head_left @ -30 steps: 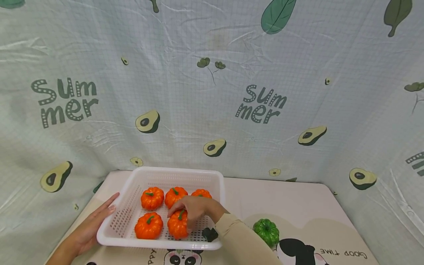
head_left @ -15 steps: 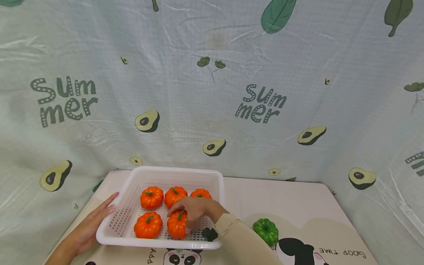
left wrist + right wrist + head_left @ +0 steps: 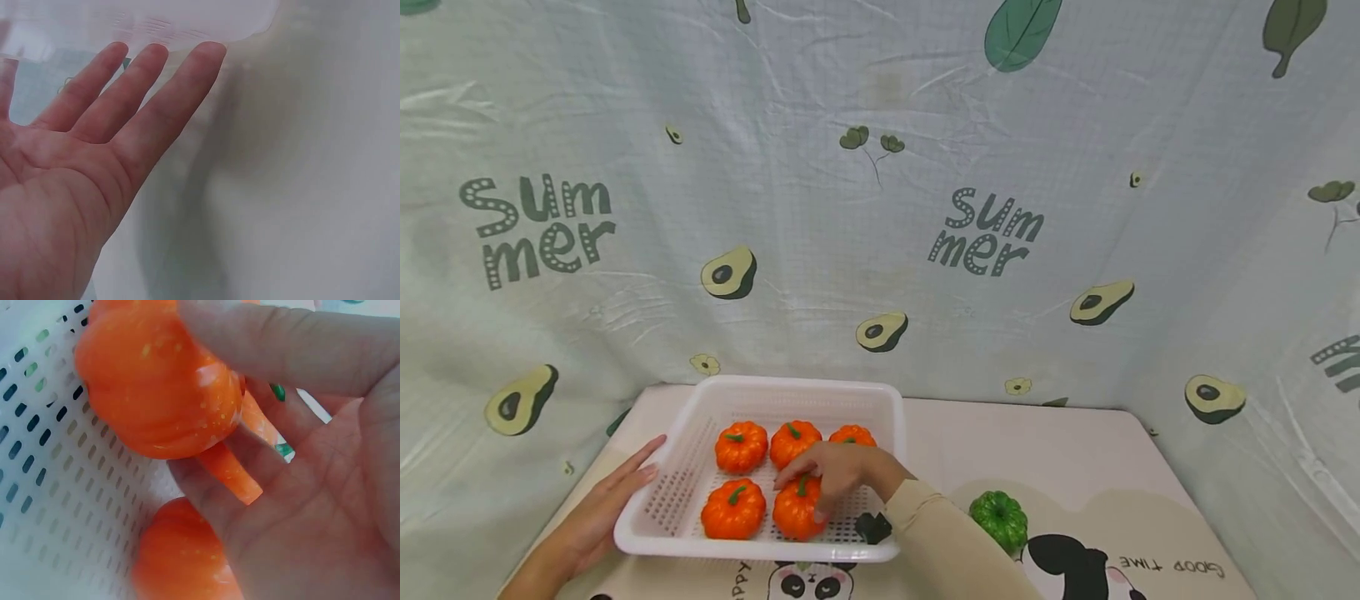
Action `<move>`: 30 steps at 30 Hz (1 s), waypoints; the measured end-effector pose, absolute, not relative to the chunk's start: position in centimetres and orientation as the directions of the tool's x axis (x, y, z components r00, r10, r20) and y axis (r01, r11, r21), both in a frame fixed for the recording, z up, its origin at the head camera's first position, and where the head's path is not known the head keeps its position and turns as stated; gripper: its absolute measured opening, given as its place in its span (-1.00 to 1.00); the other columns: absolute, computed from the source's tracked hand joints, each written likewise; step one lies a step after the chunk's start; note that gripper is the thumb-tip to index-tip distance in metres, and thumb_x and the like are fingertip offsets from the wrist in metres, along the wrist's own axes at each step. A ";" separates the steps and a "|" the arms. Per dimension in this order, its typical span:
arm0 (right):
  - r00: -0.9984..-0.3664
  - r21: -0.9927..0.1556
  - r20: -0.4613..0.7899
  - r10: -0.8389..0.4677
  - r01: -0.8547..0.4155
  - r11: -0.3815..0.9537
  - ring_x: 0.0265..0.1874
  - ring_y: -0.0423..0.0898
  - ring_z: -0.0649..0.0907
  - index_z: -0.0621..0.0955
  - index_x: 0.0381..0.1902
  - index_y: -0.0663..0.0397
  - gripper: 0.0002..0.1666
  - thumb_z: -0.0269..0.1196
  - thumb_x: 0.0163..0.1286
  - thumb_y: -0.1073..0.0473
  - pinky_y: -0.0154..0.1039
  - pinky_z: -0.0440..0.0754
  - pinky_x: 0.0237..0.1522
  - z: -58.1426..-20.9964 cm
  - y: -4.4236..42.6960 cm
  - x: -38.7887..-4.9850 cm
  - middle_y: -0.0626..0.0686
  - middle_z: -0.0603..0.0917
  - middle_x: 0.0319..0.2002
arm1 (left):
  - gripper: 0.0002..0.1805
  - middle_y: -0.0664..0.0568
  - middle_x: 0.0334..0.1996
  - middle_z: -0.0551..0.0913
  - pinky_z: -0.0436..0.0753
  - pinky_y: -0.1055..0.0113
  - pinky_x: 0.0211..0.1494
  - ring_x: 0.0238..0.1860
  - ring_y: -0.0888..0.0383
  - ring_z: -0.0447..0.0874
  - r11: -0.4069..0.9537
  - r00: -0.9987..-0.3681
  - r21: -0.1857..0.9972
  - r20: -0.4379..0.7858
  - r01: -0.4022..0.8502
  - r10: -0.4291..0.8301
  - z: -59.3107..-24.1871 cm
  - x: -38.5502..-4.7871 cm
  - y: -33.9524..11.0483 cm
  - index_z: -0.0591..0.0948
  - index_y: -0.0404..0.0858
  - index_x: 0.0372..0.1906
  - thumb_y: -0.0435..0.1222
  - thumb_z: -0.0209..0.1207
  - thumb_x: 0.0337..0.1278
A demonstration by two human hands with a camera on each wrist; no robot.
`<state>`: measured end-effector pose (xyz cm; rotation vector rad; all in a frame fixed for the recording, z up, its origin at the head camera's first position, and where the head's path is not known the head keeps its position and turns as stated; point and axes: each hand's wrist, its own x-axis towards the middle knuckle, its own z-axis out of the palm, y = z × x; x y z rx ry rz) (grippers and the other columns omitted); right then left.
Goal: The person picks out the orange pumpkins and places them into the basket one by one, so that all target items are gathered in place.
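Note:
In the head view a white perforated plastic basket [image 3: 752,551] holds several orange mini pumpkins. My right hand [image 3: 850,473] reaches into it and grips the front middle pumpkin [image 3: 793,515] between thumb and fingers. The right wrist view shows that pumpkin [image 3: 156,381] close up, the thumb on one side and fingers on the other. Another pumpkin [image 3: 181,556] lies below it there. My left hand [image 3: 593,518] rests along the basket's left side. Its fingers [image 3: 175,94] are straight and spread at the basket wall in the left wrist view.
A dark object [image 3: 873,527] lies in the basket's front right corner, partly hidden by my right arm. To the right, a green pumpkin [image 3: 1000,520] sits on the patterned table [image 3: 955,442]. A printed curtain [image 3: 820,250] hangs behind and at the sides.
The head view has shifted slightly. Both hands stay about where they were, the right still holding the same pumpkin.

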<state>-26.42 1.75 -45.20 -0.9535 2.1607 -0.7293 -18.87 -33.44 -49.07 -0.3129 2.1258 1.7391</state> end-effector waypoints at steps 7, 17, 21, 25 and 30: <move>-0.512 -0.681 -0.276 -0.814 -0.494 0.541 0.22 -0.31 0.60 0.72 0.23 -0.12 -0.39 0.47 0.20 0.31 -0.26 0.52 0.43 -43.5 2.1 -26.5 -0.21 0.73 0.23 | -0.16 -0.31 0.70 -0.29 0.71 -0.06 0.29 0.46 -0.25 0.32 0.280 -0.904 0.879 -0.421 -0.386 0.075 -48.7 -19.2 -34.0 -0.26 0.09 0.70 0.14 -0.12 0.63; -0.641 -0.561 -0.193 -0.743 -0.550 0.619 0.36 -0.04 0.59 0.68 0.29 -0.14 -0.47 0.37 0.36 0.13 -0.08 0.55 0.44 -38.0 4.6 -26.2 -0.11 0.67 0.33 | -0.12 -0.52 0.62 -0.10 0.79 -0.10 0.10 0.25 -0.28 0.57 0.497 -0.896 0.796 -0.438 -0.345 0.079 -46.4 -19.1 -34.9 -0.11 -0.13 0.70 0.18 -0.08 0.59; -0.719 -0.538 -0.150 -0.678 -0.516 0.666 0.43 0.00 0.54 0.60 0.39 -0.19 -0.39 0.37 0.39 0.04 0.10 0.52 0.48 -36.3 6.7 -25.8 -0.07 0.61 0.42 | -0.10 -0.53 0.61 -0.05 0.68 -0.28 0.20 0.42 -0.50 0.34 0.669 -0.923 0.711 -0.373 -0.216 0.098 -44.4 -19.3 -35.0 -0.04 -0.25 0.69 0.21 -0.12 0.59; -0.765 -0.531 -0.060 -0.641 -0.519 0.670 0.45 0.08 0.50 0.51 0.47 -0.12 -0.32 0.36 0.43 -0.04 0.20 0.48 0.48 -35.4 9.5 -25.5 0.01 0.56 0.46 | -0.08 -0.57 0.57 0.02 0.49 -0.50 0.26 0.45 -0.59 0.21 0.816 -0.960 0.568 -0.273 -0.110 0.060 -43.0 -19.6 -35.0 -0.02 -0.23 0.69 0.27 -0.18 0.56; -0.833 -0.470 0.024 -0.553 -0.497 0.730 0.52 0.20 0.39 0.45 0.52 -0.02 -0.24 0.33 0.45 -0.12 0.36 0.26 0.56 -35.5 13.8 -25.3 0.09 0.51 0.49 | -0.08 -0.63 0.55 -0.03 0.15 -0.69 0.32 0.51 -0.69 -0.11 0.873 -0.992 0.488 -0.118 -0.023 0.039 -42.4 -20.0 -34.3 0.01 -0.21 0.68 0.26 -0.09 0.53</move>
